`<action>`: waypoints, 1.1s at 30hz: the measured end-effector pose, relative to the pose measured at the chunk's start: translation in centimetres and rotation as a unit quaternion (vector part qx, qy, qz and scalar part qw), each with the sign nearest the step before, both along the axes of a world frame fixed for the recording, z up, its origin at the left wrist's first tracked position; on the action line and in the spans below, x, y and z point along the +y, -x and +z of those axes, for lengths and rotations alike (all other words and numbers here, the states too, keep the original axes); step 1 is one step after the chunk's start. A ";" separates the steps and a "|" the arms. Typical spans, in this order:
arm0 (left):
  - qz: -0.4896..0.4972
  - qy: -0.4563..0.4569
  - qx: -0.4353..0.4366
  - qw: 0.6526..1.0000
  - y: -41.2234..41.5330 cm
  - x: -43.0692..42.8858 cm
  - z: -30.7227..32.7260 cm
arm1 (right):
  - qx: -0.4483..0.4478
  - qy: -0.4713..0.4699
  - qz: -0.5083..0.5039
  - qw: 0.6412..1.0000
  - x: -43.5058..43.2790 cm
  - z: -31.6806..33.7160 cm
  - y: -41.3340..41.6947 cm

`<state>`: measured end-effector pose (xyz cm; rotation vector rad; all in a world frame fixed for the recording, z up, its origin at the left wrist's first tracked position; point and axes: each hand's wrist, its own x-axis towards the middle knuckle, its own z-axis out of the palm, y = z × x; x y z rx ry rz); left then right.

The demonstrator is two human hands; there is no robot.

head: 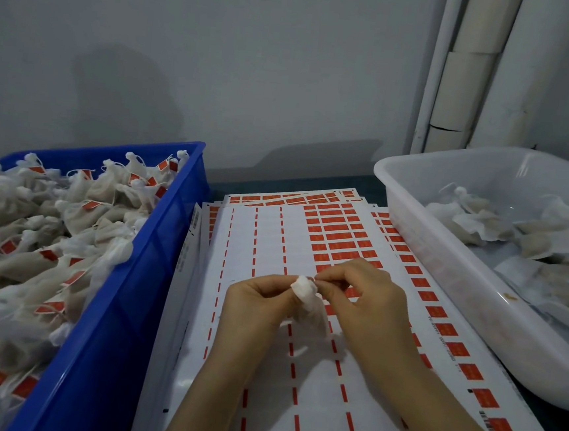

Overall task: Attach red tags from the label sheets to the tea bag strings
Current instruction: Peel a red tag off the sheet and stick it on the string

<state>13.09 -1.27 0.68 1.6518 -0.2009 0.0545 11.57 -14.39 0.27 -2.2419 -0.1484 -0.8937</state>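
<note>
Both my hands are over the top label sheet (267, 234) in the middle of the table. My left hand (258, 302) grips a small white tea bag (305, 294) by its gathered top. My right hand (362, 291) pinches at the bag's top edge, where the string would be; the string itself is too thin to make out. Rows of red tags (338, 235) remain on the sheet just beyond my fingers. I cannot see a tag between my fingertips.
A blue crate (154, 272) on the left is heaped with tea bags carrying red tags. A white plastic tub (444, 263) on the right holds several untagged tea bags. More label sheets lie stacked under the top one. A wall stands close behind.
</note>
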 end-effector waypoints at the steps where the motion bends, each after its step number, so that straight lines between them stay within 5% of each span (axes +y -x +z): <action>1: 0.003 -0.014 0.000 1.000 -0.1 0.0 -0.2 | -0.014 0.024 -0.004 1.000 0.0 0.1 0.0; 8: -0.011 -0.087 0.006 0.996 -0.1 -0.1 -0.5 | -0.050 0.098 0.010 0.994 -0.1 0.0 -0.1; 16: -0.027 -0.067 0.000 0.997 -0.1 -0.4 -0.7 | 0.139 -0.151 0.079 0.976 0.0 0.3 0.1; 24: 0.018 -0.092 0.006 0.996 -0.2 -0.6 -1.1 | 0.215 -0.213 0.077 0.950 0.2 0.2 -0.2; 33: 0.036 0.035 0.059 0.997 0.1 -1.2 -0.6 | 0.283 -0.335 0.155 0.885 0.1 0.2 -0.6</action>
